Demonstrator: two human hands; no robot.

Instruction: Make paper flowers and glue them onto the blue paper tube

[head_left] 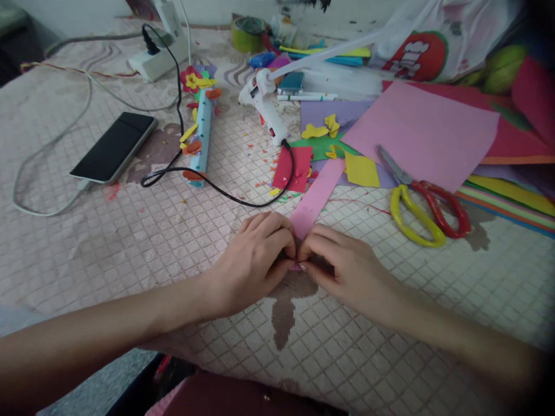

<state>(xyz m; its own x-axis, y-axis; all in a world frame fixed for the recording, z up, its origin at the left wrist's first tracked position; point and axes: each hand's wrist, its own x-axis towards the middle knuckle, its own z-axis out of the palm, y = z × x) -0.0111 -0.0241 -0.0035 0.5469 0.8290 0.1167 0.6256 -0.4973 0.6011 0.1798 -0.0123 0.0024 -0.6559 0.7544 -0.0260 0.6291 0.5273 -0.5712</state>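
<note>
Close together at the middle of the table, my left hand and my right hand pinch a small piece of pink paper between thumbs and fingertips. Most of that piece is hidden by my fingers, so its shape is unclear. Just beyond my fingertips lies a pink paper strip, running away toward a yellow paper square. A red paper square is left of the strip. To the right of my right hand rest scissors with red and yellow handles, blades slightly apart.
A white glue gun stands behind, its black cord looping across the cloth. Left are a phone on a cable and a light-blue strip with paper flowers. Pink paper sheets and a power strip lie farther back.
</note>
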